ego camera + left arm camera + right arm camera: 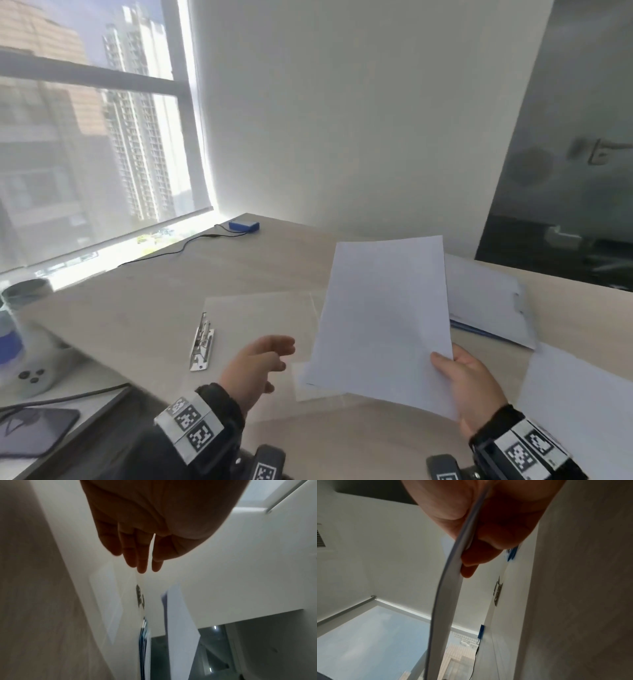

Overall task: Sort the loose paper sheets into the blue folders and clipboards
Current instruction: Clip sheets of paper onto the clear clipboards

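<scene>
Right hand [471,383] pinches paper sheet [387,318] by lower corner, raised off bench [274,260], I judge to carry it over clear clipboard [260,318]. Left hand [258,363] empty, fingers relaxed, beside clip [202,342], likely readying it.

white paper sheet [383,315] raised, clipboard [260,325] flat

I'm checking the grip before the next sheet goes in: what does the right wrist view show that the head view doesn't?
Only the right wrist view shows the fingers curled under the paper sheet, which is seen edge-on and bowed. Only the head view shows the left hand open and empty, the clear clipboard lying flat, and the blue folder behind. Both show the right hand pinching the sheet, the metal clip and the small blue box.
</scene>
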The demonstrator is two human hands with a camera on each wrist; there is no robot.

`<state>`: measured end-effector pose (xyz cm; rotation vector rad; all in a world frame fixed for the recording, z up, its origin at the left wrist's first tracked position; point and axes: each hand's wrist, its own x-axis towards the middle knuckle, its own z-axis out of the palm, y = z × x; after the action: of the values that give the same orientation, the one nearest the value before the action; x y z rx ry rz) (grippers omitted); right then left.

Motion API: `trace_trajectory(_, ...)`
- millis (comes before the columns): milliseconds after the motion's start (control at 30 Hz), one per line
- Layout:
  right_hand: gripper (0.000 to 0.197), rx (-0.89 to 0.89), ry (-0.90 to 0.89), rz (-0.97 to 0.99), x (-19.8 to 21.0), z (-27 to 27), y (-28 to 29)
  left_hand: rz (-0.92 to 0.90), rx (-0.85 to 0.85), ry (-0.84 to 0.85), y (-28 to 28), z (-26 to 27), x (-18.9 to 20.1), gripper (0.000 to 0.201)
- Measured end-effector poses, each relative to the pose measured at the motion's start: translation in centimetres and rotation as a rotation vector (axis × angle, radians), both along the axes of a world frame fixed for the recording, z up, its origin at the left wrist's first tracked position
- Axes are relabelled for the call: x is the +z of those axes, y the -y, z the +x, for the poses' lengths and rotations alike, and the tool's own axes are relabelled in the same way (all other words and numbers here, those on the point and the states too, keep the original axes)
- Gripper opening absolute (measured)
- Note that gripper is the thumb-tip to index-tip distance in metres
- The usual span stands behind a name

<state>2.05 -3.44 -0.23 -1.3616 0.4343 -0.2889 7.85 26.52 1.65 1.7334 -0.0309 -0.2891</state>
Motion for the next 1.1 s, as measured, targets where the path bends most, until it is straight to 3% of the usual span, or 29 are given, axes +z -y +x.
trace_trajectory(133, 0.021, 0.154, -0.062, 0.004, -0.4, 2.2, -3.5, 0.033, 0.282, 0.089, -6.3, 2.0, -0.5, 0.036)
trace_trajectory(233, 0.022, 0.267, -0.100, -0.001, -0.5, 3.8, -6.7, 0.049, 0.376, 0.050, -10.1, 3.3, -2.1, 0.034)
trace_trajectory(367, 0.020, 0.357, -0.144, -0.032, -0.9, 5.9, -11.2, 0.068, 0.367, -0.055, -12.2, 3.9, -3.8, 0.037)
trace_trajectory(500, 0.021, 0.397, -0.166, -0.060, -1.4, 7.5, -14.2, 0.019, 0.336, -0.065, -12.2, 3.6, -3.5, 0.060)
trace_trajectory(633, 0.021, 0.428, -0.178, -0.076, -1.2, 8.1, -16.0, -0.016, 0.333, -0.091, -12.0, 2.7, -2.4, 0.037)
trace_trajectory(800, 0.018, 0.455, -0.205, -0.123, -0.9, 8.9, -16.7, 0.016, 0.311, -0.097, -12.7, 2.9, -2.4, 0.033)
trace_trajectory(967, 0.016, 0.531, -0.224, -0.149, 0.0, 9.1, -16.1, 0.157, 0.266, -0.099, -13.8, 4.7, -1.4, 0.069)
trace_trajectory(1100, 0.020, 0.548, -0.281, -0.239, 0.1, 9.1, -14.8, 0.244, 0.285, -0.097, -13.4, 6.2, 0.2, 0.049)
